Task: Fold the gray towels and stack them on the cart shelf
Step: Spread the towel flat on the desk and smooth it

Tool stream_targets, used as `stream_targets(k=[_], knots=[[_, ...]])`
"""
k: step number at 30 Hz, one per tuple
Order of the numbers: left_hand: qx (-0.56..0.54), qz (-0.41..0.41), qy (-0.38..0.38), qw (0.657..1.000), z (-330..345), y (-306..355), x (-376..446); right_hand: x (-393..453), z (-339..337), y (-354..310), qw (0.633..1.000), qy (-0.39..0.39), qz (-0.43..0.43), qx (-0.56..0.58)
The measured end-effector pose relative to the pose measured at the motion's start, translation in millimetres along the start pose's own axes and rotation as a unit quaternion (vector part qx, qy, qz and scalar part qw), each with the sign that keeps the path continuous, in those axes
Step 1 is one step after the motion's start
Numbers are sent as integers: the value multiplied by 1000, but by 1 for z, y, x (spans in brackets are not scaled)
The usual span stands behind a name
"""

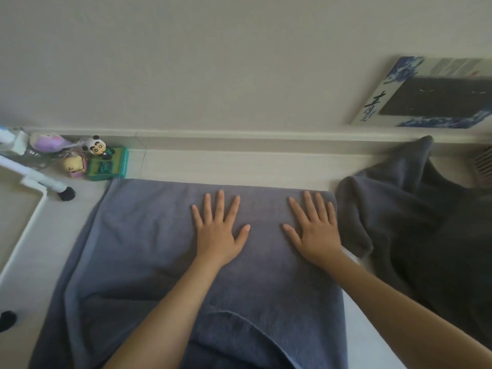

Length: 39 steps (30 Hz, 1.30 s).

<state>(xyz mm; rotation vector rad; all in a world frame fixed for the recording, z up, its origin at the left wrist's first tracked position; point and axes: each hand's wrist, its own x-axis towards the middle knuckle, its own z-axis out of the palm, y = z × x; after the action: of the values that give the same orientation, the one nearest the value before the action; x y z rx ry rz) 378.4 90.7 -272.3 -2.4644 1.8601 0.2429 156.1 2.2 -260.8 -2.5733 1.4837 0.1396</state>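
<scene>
Head view showed you early in the job: one gray towel lay spread across the desk, reaching from near the wall down toward you, with its near part already lapped over itself in a loose fold, while a second, darker towel sat crumpled just beside it on your right, not yet touched. No folded stack could be seen, and of the cart only a white frame at the left edge showed, its shelf out of sight. Your left hand and right hand both lay palm-down on the far half of the spread towel, fingers straight and fanned, each grip apart and clamping nothing, forearms reaching forward roughly side by side. By my reading you were smoothing the cloth ahead of a fold.
</scene>
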Motion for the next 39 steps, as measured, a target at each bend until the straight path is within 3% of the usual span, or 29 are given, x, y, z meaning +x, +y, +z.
stream_targets(k=[4,7,9,15,20,24,27,33,36,39], knots=[[-19,-21,-9,1000,-6,10,3,-1,-3,6,997,18,81,7],[-37,34,15,999,-6,29,-9,-15,2,-23,998,48,20,28],[-16,49,15,999,1,32,-13,-27,9,-28,1000,18,-8,17],[-29,21,-31,999,-11,32,-20,-33,8,-39,997,27,69,30],[-30,29,1,999,-4,15,-76,-78,15,-68,999,27,-8,32],[-18,9,-15,1000,1,-30,-109,-80,18,-66,999,14,37,0],[-48,-50,17,997,-7,-58,-125,-78,5,-97,998,2,60,37],[-117,-252,119,953,-18,-122,-185,-95,10,-191,982,6,-78,175],[-158,-360,89,915,-18,-153,-213,-96,12,-226,988,-31,-39,148],[-247,-409,78,875,-16,-167,-225,-94,11,-244,993,-9,32,109]])
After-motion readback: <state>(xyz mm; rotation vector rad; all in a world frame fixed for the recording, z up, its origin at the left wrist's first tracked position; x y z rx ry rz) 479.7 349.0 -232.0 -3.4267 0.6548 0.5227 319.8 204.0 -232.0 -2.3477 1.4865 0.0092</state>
